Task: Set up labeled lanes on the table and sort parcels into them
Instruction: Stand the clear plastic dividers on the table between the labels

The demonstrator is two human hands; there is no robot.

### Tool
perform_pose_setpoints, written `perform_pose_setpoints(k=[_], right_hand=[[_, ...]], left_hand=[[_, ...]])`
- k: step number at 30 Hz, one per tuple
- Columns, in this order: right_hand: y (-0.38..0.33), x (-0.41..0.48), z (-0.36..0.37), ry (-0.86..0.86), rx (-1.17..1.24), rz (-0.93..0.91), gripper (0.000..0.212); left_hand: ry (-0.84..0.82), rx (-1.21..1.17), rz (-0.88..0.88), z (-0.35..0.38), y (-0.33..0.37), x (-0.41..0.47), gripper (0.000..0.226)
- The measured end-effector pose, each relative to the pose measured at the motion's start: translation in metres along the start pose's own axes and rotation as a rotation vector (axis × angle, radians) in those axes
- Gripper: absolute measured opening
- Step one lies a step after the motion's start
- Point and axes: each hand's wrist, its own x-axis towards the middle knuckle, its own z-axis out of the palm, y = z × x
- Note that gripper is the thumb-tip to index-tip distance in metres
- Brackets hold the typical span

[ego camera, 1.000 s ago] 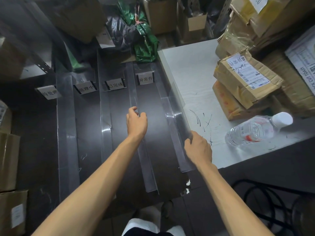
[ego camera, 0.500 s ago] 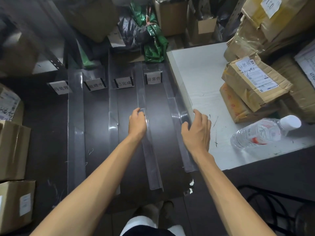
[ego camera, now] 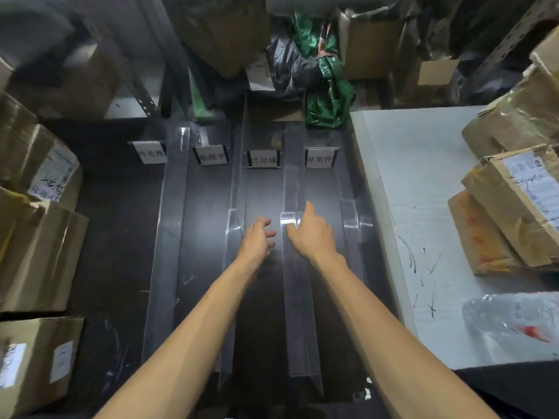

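Four lanes run away from the person along the dark surface (ego camera: pixel 118 237), walled off by clear dividers (ego camera: pixel 169 252) laid lengthwise, and a row of white labels (ego camera: pixel 262 159) stands at the far end, one at the head of each lane. The left grip (ego camera: pixel 257 240) hovers over the third lane from the left, fingers loosely curled and grasping nothing. Just beside it, the right grip (ego camera: pixel 313 237) is on the third divider (ego camera: pixel 298 313), the strip between the third and fourth lanes, with the forefinger stretched forward along it; whether the thumb and other fingers pinch the plastic or only touch it I cannot tell. The parcels sit well apart from the lanes: brown paper-wrapped parcels (ego camera: pixel 508 213) are stacked on the white surface (ego camera: pixel 408 182) to the right, and cardboard boxes (ego camera: pixel 39 255) are piled along the left side. A clear plastic bottle (ego camera: pixel 514 319) lies near the front of the white surface, and a green bag (ego camera: pixel 328 98) slumps just beyond the far end of the lanes
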Motion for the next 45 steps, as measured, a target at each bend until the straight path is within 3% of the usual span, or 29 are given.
perform_pose_setpoints(k=[5, 9, 14, 26, 31, 35, 40, 45], right_hand=[[-0.004, 0.014, 0.010, 0.082, -0.054, 0.003, 0.050], [-0.001, 0.012, 0.010, 0.140, -0.129, -0.011, 0.036], [0.007, 0.014, 0.006, 0.176, -0.160, 0.012, 0.037], [0.014, 0.009, 0.006, 0.195, -0.162, 0.020, 0.036], [0.010, 0.008, 0.004, 0.165, -0.188, 0.053, 0.051], [-0.002, 0.002, 0.006, 0.321, -0.202, -0.104, 0.073], [-0.034, -0.011, 0.011, 0.355, -0.084, -0.314, 0.067], [-0.065, -0.022, 0.026, 0.158, 0.008, -0.318, 0.061]], left_hand=[[-0.121, 0.062, -0.056, 0.000, -0.010, 0.005, 0.033], [-0.233, 0.103, -0.083, 0.017, -0.021, 0.005, 0.052], [-0.343, 0.054, -0.074, 0.044, -0.022, 0.000, 0.037], [-0.380, 0.091, -0.033, 0.046, -0.022, -0.003, 0.042], [-0.334, 0.057, -0.041, 0.040, -0.011, -0.008, 0.040], [-0.240, 0.010, 0.030, 0.024, 0.000, -0.015, 0.039], [-0.051, -0.106, 0.179, -0.008, 0.013, -0.025, 0.031], [0.147, -0.139, 0.308, -0.054, 0.015, -0.041, 0.024]])
